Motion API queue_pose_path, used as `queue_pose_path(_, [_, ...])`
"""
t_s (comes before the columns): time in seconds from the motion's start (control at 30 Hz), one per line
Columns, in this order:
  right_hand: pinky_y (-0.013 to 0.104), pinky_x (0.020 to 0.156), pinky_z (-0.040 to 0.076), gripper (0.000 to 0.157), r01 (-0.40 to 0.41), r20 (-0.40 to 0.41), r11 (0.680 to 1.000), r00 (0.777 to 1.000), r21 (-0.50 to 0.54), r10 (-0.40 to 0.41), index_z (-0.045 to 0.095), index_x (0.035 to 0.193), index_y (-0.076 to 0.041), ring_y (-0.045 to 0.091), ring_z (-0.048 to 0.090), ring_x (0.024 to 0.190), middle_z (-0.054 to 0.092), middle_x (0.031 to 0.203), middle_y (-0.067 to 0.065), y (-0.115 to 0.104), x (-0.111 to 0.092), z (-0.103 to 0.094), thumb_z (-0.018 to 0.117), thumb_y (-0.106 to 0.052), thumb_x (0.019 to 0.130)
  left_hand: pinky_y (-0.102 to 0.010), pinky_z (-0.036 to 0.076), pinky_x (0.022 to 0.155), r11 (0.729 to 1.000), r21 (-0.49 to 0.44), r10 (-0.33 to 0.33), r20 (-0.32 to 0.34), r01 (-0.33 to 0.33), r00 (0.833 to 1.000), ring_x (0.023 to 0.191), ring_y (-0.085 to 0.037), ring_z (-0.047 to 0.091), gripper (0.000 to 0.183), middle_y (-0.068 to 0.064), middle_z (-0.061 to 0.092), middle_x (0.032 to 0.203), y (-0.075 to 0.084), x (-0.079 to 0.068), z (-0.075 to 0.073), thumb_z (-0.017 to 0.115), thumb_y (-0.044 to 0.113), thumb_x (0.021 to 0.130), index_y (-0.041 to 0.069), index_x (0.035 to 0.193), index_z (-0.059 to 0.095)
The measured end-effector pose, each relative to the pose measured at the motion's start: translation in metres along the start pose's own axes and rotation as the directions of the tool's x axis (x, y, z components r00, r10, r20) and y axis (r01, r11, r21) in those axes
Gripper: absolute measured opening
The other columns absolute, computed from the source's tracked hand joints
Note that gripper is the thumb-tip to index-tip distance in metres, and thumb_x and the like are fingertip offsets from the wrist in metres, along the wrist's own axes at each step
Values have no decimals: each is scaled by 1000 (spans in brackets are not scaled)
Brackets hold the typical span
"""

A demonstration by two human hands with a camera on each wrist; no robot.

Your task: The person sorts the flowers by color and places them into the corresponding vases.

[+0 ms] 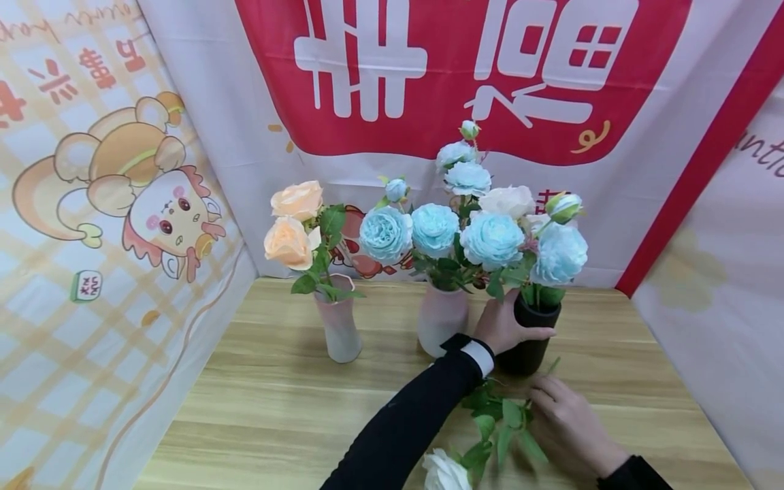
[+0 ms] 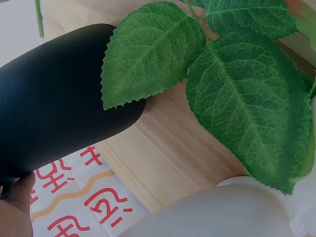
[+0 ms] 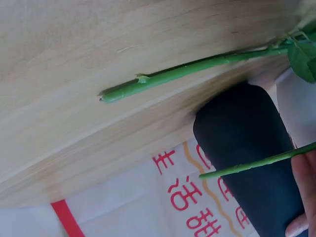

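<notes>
My left hand (image 1: 505, 325) grips the black vase (image 1: 528, 350), which holds blue and white artificial flowers (image 1: 559, 253). In the left wrist view, the fingers (image 2: 19, 210) press on the side of the black vase (image 2: 54, 98). In front of it, my right hand (image 1: 566, 415) pinches a green flower stem (image 3: 247, 166) whose cut end sticks out past the fingers. A second stem (image 3: 197, 69) lies along the table in the right wrist view. Leaves (image 1: 505, 422) and a white flower (image 1: 446, 471) are to the left of my right hand, the flower partly cut off by the frame.
Close left of the black vase is a pink-and-white vase (image 1: 442, 316) of blue flowers (image 1: 386, 235). Farther left, another pink-and-white vase (image 1: 340, 330) holds peach roses (image 1: 290, 243). Printed cloth walls (image 1: 202, 82) enclose the wooden table (image 1: 263, 408).
</notes>
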State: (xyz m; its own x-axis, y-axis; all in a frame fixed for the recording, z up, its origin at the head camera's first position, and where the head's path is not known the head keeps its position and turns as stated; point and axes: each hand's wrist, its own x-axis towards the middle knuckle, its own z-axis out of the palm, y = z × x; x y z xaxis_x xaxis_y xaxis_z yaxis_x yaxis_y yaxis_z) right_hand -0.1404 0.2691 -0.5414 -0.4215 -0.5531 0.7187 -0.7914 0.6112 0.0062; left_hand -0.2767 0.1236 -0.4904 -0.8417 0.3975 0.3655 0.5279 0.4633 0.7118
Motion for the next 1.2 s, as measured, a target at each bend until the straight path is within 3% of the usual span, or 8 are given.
queue_pose_path(0.2, [25,73,48,34,61,-151,997,987,48,-53,70,90,3,28,61,80,65,98,13,-3,13,-8,42,-11,102,-22,49,86,1000,1,5,-5,-5,1000,110,-11,60,90,1,55,136,-3,1,1,79,62,72,22,145,44])
queue_pose_path(0.47, [24,80,48,29,91,-270,994,960,61,-71,71,96,5,28,62,80,67,96,15,-9,30,-22,46,-9,103,-21,50,82,1000,-5,9,-10,-9,1000,105,-11,62,90,-1,58,132,-7,0,3,78,62,72,23,145,44])
queue_pose_path(0.63, [21,81,50,24,88,-399,995,915,46,-62,73,95,5,30,63,75,68,91,17,-10,37,-27,53,-8,102,-22,49,84,1000,-13,7,-10,-8,1000,108,-11,60,91,0,56,136,-8,0,3,78,62,72,23,146,43])
queue_pose_path(0.83, [15,81,48,25,-16,-548,1000,836,-16,4,76,89,4,28,62,68,69,83,17,-11,46,-34,62,-14,99,-24,48,89,999,-22,42,-23,-43,999,117,-11,56,96,4,46,146,-9,1,3,79,61,72,24,150,37])
queue_pose_path(1.0, [11,81,46,31,-113,-588,994,803,7,96,76,84,7,23,64,71,69,80,21,-14,49,-41,64,-19,98,-24,47,92,996,-33,87,-41,-88,995,120,-10,54,98,7,39,150,-11,3,4,81,57,73,25,152,33])
queue_pose_path(1.1, [10,81,46,32,-155,-603,988,786,28,140,76,85,6,15,65,75,69,80,20,-15,54,-46,64,-20,98,-23,49,88,997,-21,71,-40,-72,997,115,-11,57,96,3,46,146,-9,2,5,80,58,73,24,151,36])
queue_pose_path(1.2, [12,83,46,26,-137,-631,987,760,85,160,76,90,5,9,66,85,72,87,16,-22,68,-56,66,-18,96,-21,50,84,999,11,30,-30,-30,999,108,-12,61,94,-3,55,138,-5,0,4,79,61,73,21,148,41])
